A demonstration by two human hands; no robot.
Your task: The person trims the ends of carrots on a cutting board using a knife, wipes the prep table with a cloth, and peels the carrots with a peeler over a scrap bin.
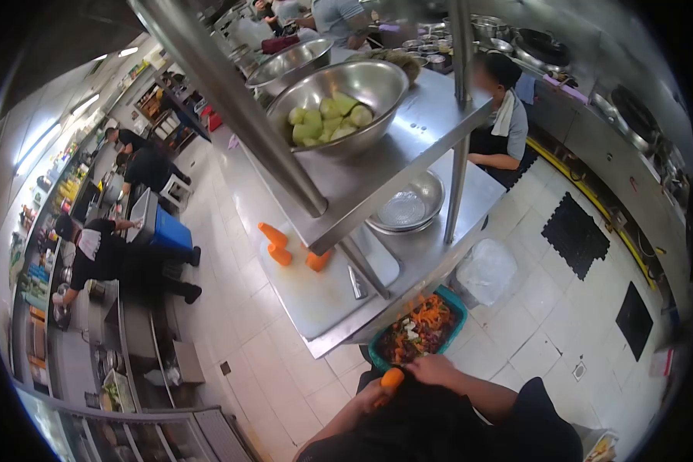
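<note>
My left hand (372, 395) grips a carrot (393, 378), its orange end pointing up. Close beside it, my right hand (434, 370) has its fingers curled closed, and what they hold is hidden. Both hands are in front of my dark clothing, at the near edge of a teal bin (460, 326) with orange peelings and dark scraps (422, 317) in it. Three orange carrot pieces (279, 255) lie on a white cutting board (308, 304) on the steel table. A metal-looking tool (357, 283) rests near the board's right side.
Overhead, a steel shelf (420, 135) carries a bowl (389, 85) of pale green chunks. Stacked steel bowls (431, 196) sit below it. A pale plastic-covered container (487, 271) stands right of the bin. One person (508, 108) is across the table; others work along the left counter.
</note>
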